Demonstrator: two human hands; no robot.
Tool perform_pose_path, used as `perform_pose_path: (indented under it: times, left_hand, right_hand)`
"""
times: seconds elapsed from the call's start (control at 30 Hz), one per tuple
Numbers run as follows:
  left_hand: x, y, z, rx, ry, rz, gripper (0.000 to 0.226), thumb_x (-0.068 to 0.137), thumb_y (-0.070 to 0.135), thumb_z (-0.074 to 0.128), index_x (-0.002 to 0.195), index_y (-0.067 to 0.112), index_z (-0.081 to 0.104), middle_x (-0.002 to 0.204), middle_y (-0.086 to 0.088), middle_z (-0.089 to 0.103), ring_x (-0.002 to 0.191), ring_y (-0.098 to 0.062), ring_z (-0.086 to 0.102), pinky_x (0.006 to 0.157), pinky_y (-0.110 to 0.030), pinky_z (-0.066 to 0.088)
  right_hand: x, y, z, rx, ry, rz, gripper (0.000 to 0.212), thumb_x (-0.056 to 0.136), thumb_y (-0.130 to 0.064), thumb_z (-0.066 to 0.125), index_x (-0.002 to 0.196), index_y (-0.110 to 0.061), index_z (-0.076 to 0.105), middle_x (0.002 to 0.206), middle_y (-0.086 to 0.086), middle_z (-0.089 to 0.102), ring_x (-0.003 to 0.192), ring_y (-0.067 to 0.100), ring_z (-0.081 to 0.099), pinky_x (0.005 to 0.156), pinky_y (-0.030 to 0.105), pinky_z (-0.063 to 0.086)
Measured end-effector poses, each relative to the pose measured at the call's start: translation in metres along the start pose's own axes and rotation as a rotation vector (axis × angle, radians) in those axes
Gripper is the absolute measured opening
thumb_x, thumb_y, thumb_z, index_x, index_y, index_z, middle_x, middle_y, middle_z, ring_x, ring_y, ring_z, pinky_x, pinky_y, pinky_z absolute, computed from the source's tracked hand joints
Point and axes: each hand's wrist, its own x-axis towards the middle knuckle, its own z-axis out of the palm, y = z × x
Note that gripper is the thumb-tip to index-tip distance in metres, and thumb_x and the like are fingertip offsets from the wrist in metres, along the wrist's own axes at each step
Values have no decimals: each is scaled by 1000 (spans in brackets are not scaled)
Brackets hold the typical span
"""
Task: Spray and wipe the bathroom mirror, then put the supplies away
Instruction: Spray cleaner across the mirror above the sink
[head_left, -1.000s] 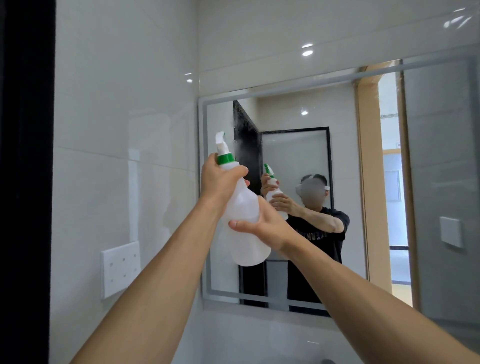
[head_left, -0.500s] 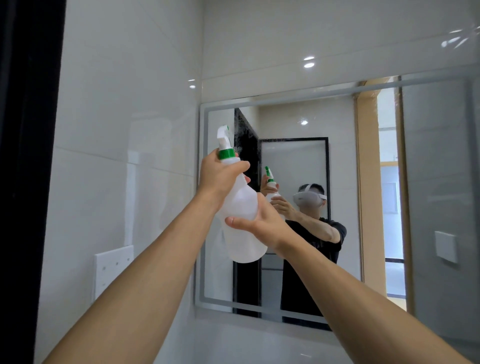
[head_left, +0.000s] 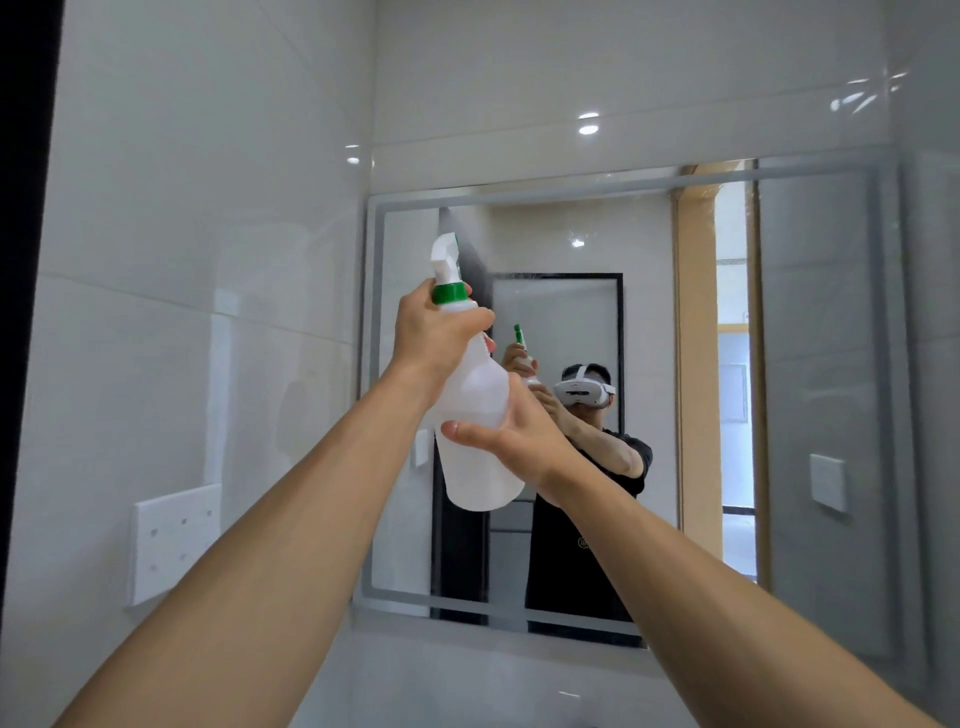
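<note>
A translucent white spray bottle (head_left: 475, 400) with a green collar and white trigger head is held up in front of the upper left part of the wall mirror (head_left: 649, 332). My left hand (head_left: 434, 330) grips the bottle's neck just under the collar. My right hand (head_left: 511, 428) wraps the bottle's body from the right, thumb across the front. The nozzle points toward the glass. Fine mist or droplets show on the mirror's upper left area. No cloth is in view.
A glossy white tiled wall stands at the left with a white socket plate (head_left: 174, 543). A dark door edge (head_left: 21, 312) runs down the far left. The mirror reflects a person, a doorway and a white wall switch (head_left: 827, 480).
The view has tilted upward, so the mirror sits lower in frame. Both hands still hold the bottle, which is raised slightly higher toward the mirror's top left.
</note>
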Motion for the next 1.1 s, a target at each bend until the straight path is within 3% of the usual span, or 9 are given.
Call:
perform_pose_path:
  times: [0.1,0.2,0.23,0.33,0.43,0.9,1.1]
  left_hand:
    - [0,0,5,-8,-10,9,25,73,-3,71,93,6,60,77,-11,59,55,-26,65,52,-31,56]
    - [0,1,11,-65,-19,3,26,74,-6,69,96,4,61,84,-8,62,56,-30,64,56,-35,57]
    - [1,2,13,-76,-24,-1,27,74,-6,69,97,6,62,87,-6,63,57,-30,64,58,-38,57]
    - [3,5,19,-82,-56,1,30,73,-5,70,100,6,63,89,-2,64,60,-31,67,63,-44,59]
    - [2,10,25,-78,-75,5,35,73,-5,70,107,-3,61,89,-5,62,58,-29,67,61,-42,59]
    - [-13,14,64,-124,-138,17,26,73,-12,65,89,6,55,72,-11,52,44,-22,58,49,-30,51]
    - [-16,6,77,-128,-154,3,26,73,-10,67,90,6,56,72,-10,54,46,-24,61,55,-36,54]
  right_hand:
    - [-4,-2,-6,-21,17,2,78,63,-47,86,128,-29,46,125,2,61,113,17,63,96,44,55]
    - [-8,-7,-15,-48,2,-40,47,77,-25,85,110,-35,54,111,-2,65,98,1,66,87,30,58]
    - [-8,-8,-18,-55,6,-54,46,78,-23,85,111,-34,55,110,-2,66,98,1,66,88,30,58]
    - [-7,-9,-23,-75,47,-36,77,67,-42,86,132,-27,47,124,2,61,114,15,63,96,46,55]
    - [-8,-11,-29,-84,75,-13,88,61,-50,86,135,-27,43,126,0,61,115,18,62,97,48,54]
    - [-32,-8,-62,-102,117,3,79,65,-45,85,131,-22,49,120,4,64,110,21,67,92,52,58]
    - [-44,-3,-71,-99,138,39,83,63,-47,87,131,-23,47,120,2,64,110,21,66,92,52,58]
